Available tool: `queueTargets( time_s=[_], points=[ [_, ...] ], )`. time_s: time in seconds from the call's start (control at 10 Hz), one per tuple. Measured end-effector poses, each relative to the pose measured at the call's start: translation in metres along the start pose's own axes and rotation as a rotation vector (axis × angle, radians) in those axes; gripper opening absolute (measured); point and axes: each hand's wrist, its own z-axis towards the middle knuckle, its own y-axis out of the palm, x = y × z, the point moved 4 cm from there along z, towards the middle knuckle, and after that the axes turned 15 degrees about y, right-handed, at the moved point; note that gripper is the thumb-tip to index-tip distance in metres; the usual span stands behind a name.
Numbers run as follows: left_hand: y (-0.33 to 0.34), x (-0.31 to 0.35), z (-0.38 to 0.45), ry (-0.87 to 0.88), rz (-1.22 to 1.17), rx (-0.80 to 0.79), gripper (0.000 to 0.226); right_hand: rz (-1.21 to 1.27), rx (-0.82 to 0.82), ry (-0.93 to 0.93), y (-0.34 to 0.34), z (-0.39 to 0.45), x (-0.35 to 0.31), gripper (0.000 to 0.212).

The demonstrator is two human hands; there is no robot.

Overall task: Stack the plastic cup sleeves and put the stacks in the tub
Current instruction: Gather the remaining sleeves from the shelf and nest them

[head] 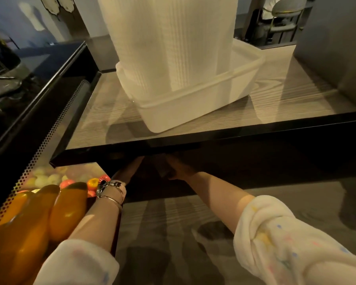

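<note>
Your left hand (125,171) and right hand (178,168) reach under the dark front edge of the shelf (193,140); the fingers are lost in shadow, so you cannot tell whether they are apart or closed. The tall stacks of cup sleeves (169,42) stand upright in the translucent tub (193,108), which rests on the wood-grain shelf top above your hands.

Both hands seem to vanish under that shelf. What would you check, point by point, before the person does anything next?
1. Tub fully on the shelf: ok, though near its front edge.
2. Stacks of cup sleeves upright in the tub: ok.
3. Room left in the tub: ok, its right part looks free.
4. Left hand grip: cannot tell, fingers hidden under the shelf.
5. Right hand grip: cannot tell, in shadow.
6. Orange bottles clear of the left arm: not ok, right beside it.
</note>
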Motion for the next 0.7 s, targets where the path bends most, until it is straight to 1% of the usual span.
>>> queueTargets(
  time_s=[0.1, 0.2, 0.3, 0.4, 0.5, 0.6, 0.7],
  points=[
    [0.016, -0.016, 0.012, 0.006, -0.029, -0.051, 0.051, 0.027, -0.086, 0.007, -0.001, -0.001, 0.001, 0.05],
    [0.033, -0.017, 0.001, -0.022, -0.035, -0.02, 0.048, 0.079, -0.115, 0.045, -0.012, -0.001, 0.005, 0.05],
    [0.062, -0.037, -0.029, -0.113, -0.027, -0.054, 0.039, 0.145, -0.094, 0.125, -0.032, -0.006, 0.025, 0.031],
    [0.09, -0.037, -0.055, -0.086, -0.139, -0.079, 0.014, 0.206, -0.09, 0.147, -0.047, -0.015, 0.045, 0.026],
    [0.125, -0.037, -0.082, 0.021, -0.194, -0.181, 0.015, 0.337, 0.058, 0.152, -0.068, -0.03, 0.07, 0.035],
    [0.139, -0.04, -0.103, 0.148, 0.016, -0.234, 0.024, 0.529, 0.189, 0.212, -0.075, -0.04, 0.091, 0.046],
    [0.139, -0.044, -0.111, 0.252, 0.187, -0.173, 0.016, 0.46, 0.354, 0.161, -0.074, -0.045, 0.104, 0.042]
  ],
)
